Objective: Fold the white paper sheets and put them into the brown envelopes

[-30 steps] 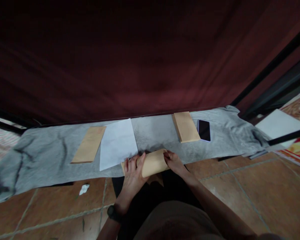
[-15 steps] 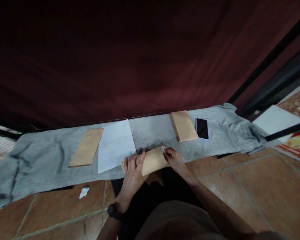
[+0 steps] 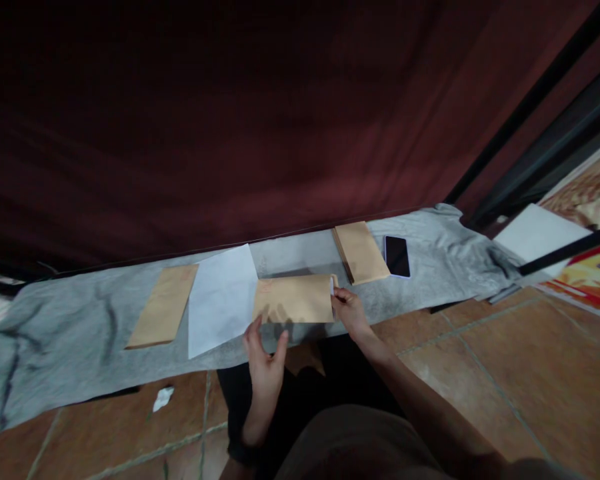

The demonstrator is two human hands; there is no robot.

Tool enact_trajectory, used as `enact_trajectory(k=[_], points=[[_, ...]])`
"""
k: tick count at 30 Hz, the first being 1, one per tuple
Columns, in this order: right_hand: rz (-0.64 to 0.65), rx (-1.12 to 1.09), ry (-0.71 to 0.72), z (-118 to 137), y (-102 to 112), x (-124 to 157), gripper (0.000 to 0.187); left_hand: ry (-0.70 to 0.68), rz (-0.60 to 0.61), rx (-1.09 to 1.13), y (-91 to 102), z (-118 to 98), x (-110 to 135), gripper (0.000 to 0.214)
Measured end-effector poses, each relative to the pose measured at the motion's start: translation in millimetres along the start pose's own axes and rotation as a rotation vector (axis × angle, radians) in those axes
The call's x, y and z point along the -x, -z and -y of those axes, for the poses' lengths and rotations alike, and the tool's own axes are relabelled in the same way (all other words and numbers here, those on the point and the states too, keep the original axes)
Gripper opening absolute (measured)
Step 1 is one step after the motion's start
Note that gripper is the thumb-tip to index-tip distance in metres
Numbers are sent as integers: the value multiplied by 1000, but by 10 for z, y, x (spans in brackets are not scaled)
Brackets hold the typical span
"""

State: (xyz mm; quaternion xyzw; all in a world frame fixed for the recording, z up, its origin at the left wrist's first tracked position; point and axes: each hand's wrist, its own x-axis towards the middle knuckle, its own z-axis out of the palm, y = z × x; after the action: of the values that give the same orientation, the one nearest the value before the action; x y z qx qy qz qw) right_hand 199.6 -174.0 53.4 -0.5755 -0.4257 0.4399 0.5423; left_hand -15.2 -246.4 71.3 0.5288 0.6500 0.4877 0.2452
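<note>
head view: i see the envelope point(image 3: 294, 299) now lying flat on the grey cloth point(image 3: 70, 320), no longer curled as it was a moment ago. the right hand point(image 3: 349, 309) pinches its right end. the left hand point(image 3: 265, 357) has let go, fingers loosely spread, just short of its near edge.
</note>
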Motion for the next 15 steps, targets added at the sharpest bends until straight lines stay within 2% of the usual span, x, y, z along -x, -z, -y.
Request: enact_trajectory(k=[1, 3, 5, 6, 9, 12, 15], points=[[-3, -50, -28, -7, -19, -3, 22, 189, -1, 191, -79, -18, 51, 59], [3, -124, -71, -29, -60, 5, 23, 572, 172, 575, -265, -92, 111, 50], [-3, -149, -96, -50, -96, 26, 25, 853, 290, 839, -456, -193, 103, 39], [-13, -151, -101, -56, -109, 39, 26, 916, 279, 924, -541, -243, 78, 32], [-14, -155, -81, -44, -119, 75, 28, 945, 179, 1045, -717, -338, -22, 21], [11, -160, -12, -1, -97, 100, 28, 963, 156, 1031, -771, -342, -91, 20], [-36, -178, 40, 12, -81, 107, 36, 953, 186, 994, -754, -308, -117, 21]])
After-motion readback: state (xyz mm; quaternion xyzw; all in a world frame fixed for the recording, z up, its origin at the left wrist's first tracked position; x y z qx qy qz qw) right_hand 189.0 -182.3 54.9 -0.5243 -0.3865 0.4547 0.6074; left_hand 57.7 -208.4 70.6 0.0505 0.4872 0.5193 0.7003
